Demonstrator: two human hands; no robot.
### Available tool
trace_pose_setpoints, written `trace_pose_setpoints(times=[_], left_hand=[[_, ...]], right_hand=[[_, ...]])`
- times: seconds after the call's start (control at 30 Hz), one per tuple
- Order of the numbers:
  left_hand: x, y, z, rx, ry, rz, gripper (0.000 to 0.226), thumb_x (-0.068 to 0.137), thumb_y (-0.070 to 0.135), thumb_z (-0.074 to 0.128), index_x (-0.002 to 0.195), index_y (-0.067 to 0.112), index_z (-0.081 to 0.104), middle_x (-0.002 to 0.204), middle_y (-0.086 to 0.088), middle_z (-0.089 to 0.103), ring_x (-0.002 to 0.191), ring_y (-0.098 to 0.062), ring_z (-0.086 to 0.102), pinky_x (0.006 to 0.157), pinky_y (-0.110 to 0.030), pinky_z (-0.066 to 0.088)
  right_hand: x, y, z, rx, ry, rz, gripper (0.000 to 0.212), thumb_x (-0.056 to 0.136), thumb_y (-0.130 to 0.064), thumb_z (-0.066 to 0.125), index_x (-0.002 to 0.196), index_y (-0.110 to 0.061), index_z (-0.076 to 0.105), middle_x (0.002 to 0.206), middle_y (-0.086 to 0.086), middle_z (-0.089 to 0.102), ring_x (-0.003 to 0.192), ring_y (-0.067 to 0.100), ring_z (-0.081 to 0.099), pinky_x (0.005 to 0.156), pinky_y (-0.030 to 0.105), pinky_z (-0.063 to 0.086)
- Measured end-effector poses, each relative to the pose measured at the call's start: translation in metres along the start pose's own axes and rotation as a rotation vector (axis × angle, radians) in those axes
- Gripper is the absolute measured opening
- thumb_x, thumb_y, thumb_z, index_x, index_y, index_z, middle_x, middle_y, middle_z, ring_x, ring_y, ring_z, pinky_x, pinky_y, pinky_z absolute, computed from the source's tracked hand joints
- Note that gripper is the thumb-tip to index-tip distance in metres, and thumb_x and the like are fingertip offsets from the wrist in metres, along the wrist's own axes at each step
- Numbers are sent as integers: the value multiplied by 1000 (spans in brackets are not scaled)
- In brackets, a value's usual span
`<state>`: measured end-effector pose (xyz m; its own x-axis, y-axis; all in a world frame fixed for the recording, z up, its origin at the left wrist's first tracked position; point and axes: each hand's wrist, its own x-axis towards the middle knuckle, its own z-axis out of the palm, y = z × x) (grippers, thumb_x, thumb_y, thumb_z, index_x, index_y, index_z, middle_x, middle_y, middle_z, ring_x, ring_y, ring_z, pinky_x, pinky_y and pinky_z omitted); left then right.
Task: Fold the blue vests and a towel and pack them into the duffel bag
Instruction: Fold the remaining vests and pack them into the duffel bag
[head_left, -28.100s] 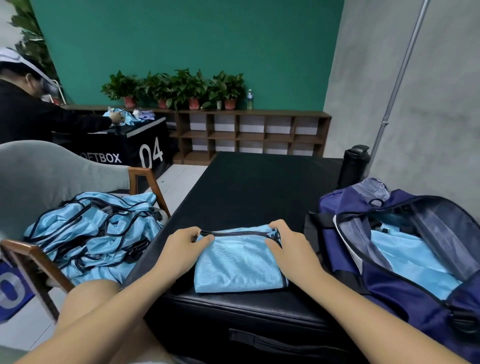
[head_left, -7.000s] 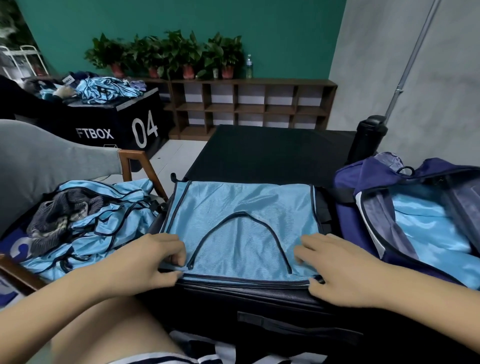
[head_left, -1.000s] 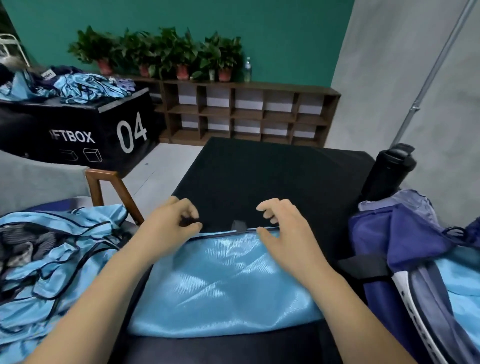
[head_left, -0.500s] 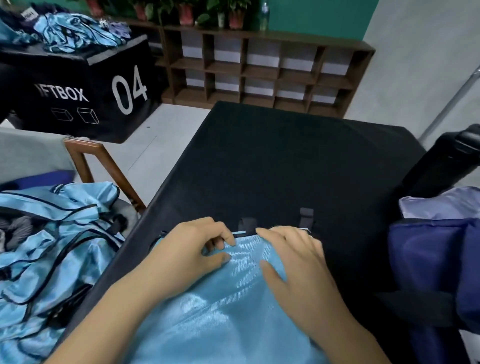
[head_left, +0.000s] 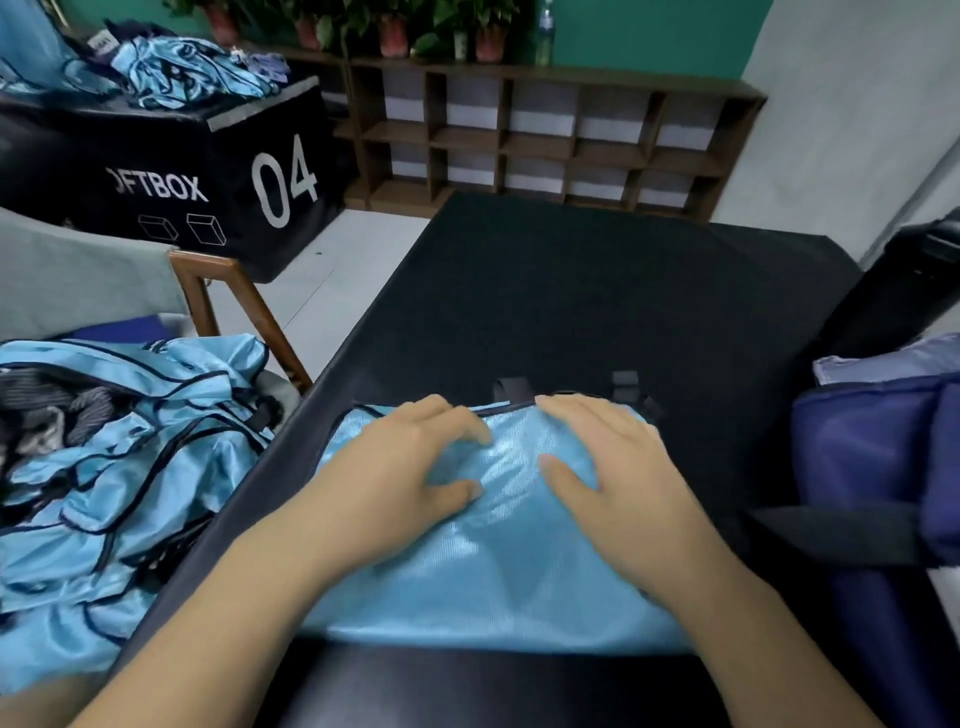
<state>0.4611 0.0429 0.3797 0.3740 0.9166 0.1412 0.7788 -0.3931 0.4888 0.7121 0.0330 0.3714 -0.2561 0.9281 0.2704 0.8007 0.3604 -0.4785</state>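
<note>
A light blue vest (head_left: 483, 577), folded in half, lies on the black table (head_left: 597, 301) in front of me. My left hand (head_left: 400, 478) rests flat on its left part with fingers spread. My right hand (head_left: 618, 478) presses flat on its right part, fingertips at the dark-trimmed far edge. A heap of unfolded blue vests (head_left: 104, 467) lies on the chair at the left, with a grey striped towel (head_left: 47, 415) among them. The navy duffel bag (head_left: 883, 467) stands at the right edge, only partly in view.
A wooden chair frame (head_left: 234, 306) stands left of the table. A black box marked 04 (head_left: 171, 171) with more blue vests on top sits at the back left. A wooden shelf (head_left: 545, 140) lines the far wall. A black bottle (head_left: 904, 291) stands behind the bag.
Both hands have flattened out on the folded vest and slid a little apart. The left hand's fingers, curled at the far edge before, now lie straight.
</note>
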Motion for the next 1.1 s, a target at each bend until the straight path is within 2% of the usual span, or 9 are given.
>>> trace_pose_setpoints(times=[0.07,0.13,0.2,0.27,0.57,0.73,0.83,0.93,1.1], left_hand=[[-10,6,-2,-24,9,18,31,91,46,80,117,46,63,119,22,55,117,-1,53,98,-27,46],[-23,7,-3,-67,-19,55,26,90,48,81,111,45,66,115,21,56,117,-1,52,99,-26,44],[-35,4,-5,-67,-64,74,26,89,55,79,111,47,68,113,22,55,116,0,52,99,-26,45],[-42,-1,-9,-29,-95,48,32,87,65,73,114,49,67,114,22,55,116,2,51,100,-28,46],[-35,-9,-21,57,-66,-33,11,97,54,66,104,46,70,104,19,59,94,0,60,90,-32,53],[-31,-7,-17,50,-66,-54,27,93,58,59,112,44,72,99,18,60,88,1,63,86,-32,56],[-27,-2,-12,60,-54,-50,25,96,51,63,119,42,69,101,20,61,91,2,62,88,-32,56],[-23,3,-12,77,-65,-45,28,98,48,59,125,42,63,109,20,65,100,-1,63,96,-35,54],[-23,11,-13,189,-142,-59,42,98,52,60,139,45,51,126,20,57,121,-11,52,103,-37,44]], right_hand=[[-2,-7,-8,44,40,12,31,102,-31,61,132,-39,62,130,-26,56,126,-6,46,112,22,31],[-3,-13,-14,75,7,80,11,101,-33,60,109,-39,64,103,-20,61,101,2,59,93,32,50],[-3,-16,-19,17,-83,168,3,99,-39,57,98,-37,59,84,-13,65,78,9,61,76,41,56],[-5,-18,-23,-95,-192,232,9,98,-44,56,96,-36,54,80,-9,66,75,13,62,74,41,56],[26,-43,-27,-373,-449,280,39,106,-56,44,121,-23,56,124,-5,48,115,26,51,93,40,41],[82,-43,-5,-435,-510,204,36,107,-52,39,125,-26,57,146,2,53,131,30,52,106,47,31],[99,-35,7,-451,-562,140,46,108,-52,37,146,-30,51,165,-4,42,156,27,30,122,51,19],[84,-37,8,-402,-452,133,56,110,-53,33,162,-32,39,173,-5,28,163,26,13,130,52,8],[15,-41,0,-245,-285,32,54,110,-55,41,158,-31,44,163,-9,37,153,15,29,125,36,21]])
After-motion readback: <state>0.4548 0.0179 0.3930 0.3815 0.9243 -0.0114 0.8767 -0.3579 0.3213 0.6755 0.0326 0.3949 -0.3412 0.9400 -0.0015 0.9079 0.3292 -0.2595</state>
